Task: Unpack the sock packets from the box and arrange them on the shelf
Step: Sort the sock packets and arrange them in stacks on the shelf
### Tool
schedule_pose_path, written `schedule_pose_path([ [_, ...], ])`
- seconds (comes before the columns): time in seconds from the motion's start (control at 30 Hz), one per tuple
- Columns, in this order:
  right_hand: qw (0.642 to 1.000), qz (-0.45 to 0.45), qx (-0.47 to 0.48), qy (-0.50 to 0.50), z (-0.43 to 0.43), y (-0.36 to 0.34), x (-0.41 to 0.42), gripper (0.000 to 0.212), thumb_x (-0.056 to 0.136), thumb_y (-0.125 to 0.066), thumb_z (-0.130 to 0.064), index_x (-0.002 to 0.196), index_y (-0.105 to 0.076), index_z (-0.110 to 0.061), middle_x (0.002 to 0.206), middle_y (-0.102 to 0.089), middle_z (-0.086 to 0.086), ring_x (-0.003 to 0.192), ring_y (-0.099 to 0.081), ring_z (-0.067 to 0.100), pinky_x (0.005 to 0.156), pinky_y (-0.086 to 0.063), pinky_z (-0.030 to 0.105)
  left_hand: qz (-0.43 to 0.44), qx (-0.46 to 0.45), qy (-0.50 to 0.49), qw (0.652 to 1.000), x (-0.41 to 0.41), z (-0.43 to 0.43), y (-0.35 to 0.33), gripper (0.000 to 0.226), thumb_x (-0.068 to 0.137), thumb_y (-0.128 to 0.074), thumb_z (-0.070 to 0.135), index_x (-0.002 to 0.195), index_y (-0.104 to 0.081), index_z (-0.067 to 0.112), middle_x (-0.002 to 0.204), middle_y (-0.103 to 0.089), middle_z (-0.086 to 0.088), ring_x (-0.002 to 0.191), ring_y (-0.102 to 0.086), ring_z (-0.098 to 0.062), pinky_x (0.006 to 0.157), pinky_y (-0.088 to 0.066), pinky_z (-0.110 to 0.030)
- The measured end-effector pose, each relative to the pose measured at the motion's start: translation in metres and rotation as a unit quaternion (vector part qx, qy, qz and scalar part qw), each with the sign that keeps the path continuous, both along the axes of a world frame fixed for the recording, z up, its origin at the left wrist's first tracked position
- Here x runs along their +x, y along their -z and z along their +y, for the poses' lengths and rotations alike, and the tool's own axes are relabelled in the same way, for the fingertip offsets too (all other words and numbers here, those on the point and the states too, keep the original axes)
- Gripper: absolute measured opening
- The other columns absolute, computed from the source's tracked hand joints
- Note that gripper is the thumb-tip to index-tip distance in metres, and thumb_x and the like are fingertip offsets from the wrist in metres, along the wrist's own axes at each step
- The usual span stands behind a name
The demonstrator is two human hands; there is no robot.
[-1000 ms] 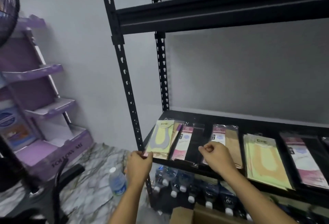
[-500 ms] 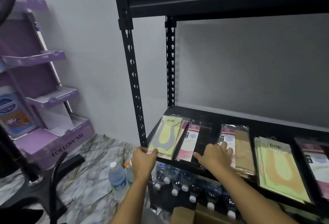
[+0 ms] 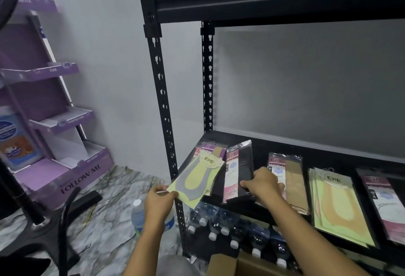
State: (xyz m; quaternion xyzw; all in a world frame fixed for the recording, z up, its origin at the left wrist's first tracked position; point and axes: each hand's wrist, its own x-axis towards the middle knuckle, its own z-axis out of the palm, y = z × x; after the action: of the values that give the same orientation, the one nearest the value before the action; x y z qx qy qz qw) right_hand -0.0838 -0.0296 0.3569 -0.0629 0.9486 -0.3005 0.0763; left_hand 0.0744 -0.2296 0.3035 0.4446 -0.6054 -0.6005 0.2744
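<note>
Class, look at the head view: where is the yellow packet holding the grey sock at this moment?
The yellow packet with the grey sock is at the shelf's front-left corner, overhanging its edge, pinched at its lower end by the left hand, just left of the black-sock packet.

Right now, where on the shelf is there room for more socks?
The back strip of the black shelf, between the packets and the grey wall, is bare. The front row is crowded, from the yellow packet to the pink packets.
</note>
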Motion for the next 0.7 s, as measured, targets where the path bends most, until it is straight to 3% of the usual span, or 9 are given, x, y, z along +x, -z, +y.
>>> schedule_pose_path([
  [0.07, 0.997, -0.009, -0.07, 0.022, 0.004, -0.003, 0.0, 0.037, 0.072, -0.08, -0.032, 0.094, -0.058, -0.013, 0.1, -0.068, 0.003, 0.098, -0.062, 0.026, 0.091, -0.046, 0.044, 0.042, 0.046, 0.008, 0.998, 0.007, -0.001, -0.001, 0.022, 0.082, -0.068, -0.001, 0.1, -0.056, 0.005, 0.079, -0.064, -0.013, 0.065, -0.059, -0.024, 0.062, -0.051, -0.035],
  [0.13, 0.989, -0.016, -0.138, 0.045, 0.011, -0.007, 0.004, 0.044, 0.072, -0.082, -0.025, 0.109, -0.062, -0.011, 0.105, -0.067, 0.005, 0.098, -0.065, 0.027, 0.087, -0.051, 0.041, 0.076, 0.083, 0.028, 0.993, 0.014, 0.004, -0.005, 0.013, 0.088, -0.065, 0.0, 0.094, -0.054, 0.006, 0.075, -0.063, -0.015, 0.061, -0.06, -0.024, 0.053, -0.053, -0.03],
  [0.23, 0.975, 0.002, -0.212, 0.069, 0.026, -0.007, 0.01, 0.025, 0.073, -0.081, -0.016, 0.095, -0.071, -0.01, 0.085, -0.069, 0.002, 0.081, -0.068, 0.022, 0.077, -0.057, 0.038, 0.093, 0.097, 0.05, 0.99, 0.019, 0.01, -0.005, 0.012, 0.088, -0.066, 0.0, 0.094, -0.055, 0.0, 0.074, -0.065, -0.019, 0.06, -0.063, -0.025, 0.052, -0.058, -0.029],
  [0.37, 0.959, 0.033, -0.265, 0.09, 0.046, -0.002, 0.019, 0.01, 0.074, -0.08, -0.015, 0.075, -0.071, -0.018, 0.073, -0.068, -0.003, 0.071, -0.067, 0.019, 0.075, -0.058, 0.036, 0.082, 0.111, 0.107, 0.985, 0.025, 0.018, -0.003, 0.02, 0.088, -0.065, -0.003, 0.107, -0.06, -0.009, 0.09, -0.07, -0.028, 0.075, -0.067, -0.033, 0.057, -0.06, -0.03],
  [0.5, 0.936, 0.038, -0.333, 0.105, 0.065, -0.003, 0.026, 0.015, 0.074, -0.081, -0.017, 0.081, -0.068, -0.02, 0.082, -0.069, -0.001, 0.078, -0.067, 0.019, 0.08, -0.057, 0.039, 0.117, 0.118, 0.108, 0.98, 0.029, 0.032, -0.007, 0.024, 0.089, -0.063, -0.004, 0.112, -0.057, -0.006, 0.095, -0.068, -0.029, 0.074, -0.069, -0.032, 0.059, -0.061, -0.031],
  [0.63, 0.901, 0.035, -0.425, 0.084, 0.084, -0.013, 0.037, 0.024, 0.076, -0.079, -0.014, 0.098, -0.069, -0.012, 0.094, -0.069, 0.006, 0.088, -0.066, 0.021, 0.081, -0.053, 0.035, 0.175, 0.113, 0.099, 0.973, 0.027, 0.053, -0.018, 0.023, 0.089, -0.062, -0.005, 0.111, -0.055, -0.001, 0.098, -0.066, -0.03, 0.074, -0.07, -0.033, 0.06, -0.061, -0.03],
  [0.7, 0.883, 0.037, -0.463, 0.068, 0.094, -0.021, 0.045, 0.015, 0.078, -0.077, -0.011, 0.091, -0.069, -0.015, 0.091, -0.07, 0.004, 0.086, -0.066, 0.018, 0.077, -0.051, 0.029, 0.204, 0.111, 0.099, 0.968, 0.025, 0.066, -0.025, 0.021, 0.089, -0.06, -0.007, 0.109, -0.055, -0.001, 0.096, -0.066, -0.026, 0.072, -0.07, -0.031, 0.064, -0.062, -0.032],
])
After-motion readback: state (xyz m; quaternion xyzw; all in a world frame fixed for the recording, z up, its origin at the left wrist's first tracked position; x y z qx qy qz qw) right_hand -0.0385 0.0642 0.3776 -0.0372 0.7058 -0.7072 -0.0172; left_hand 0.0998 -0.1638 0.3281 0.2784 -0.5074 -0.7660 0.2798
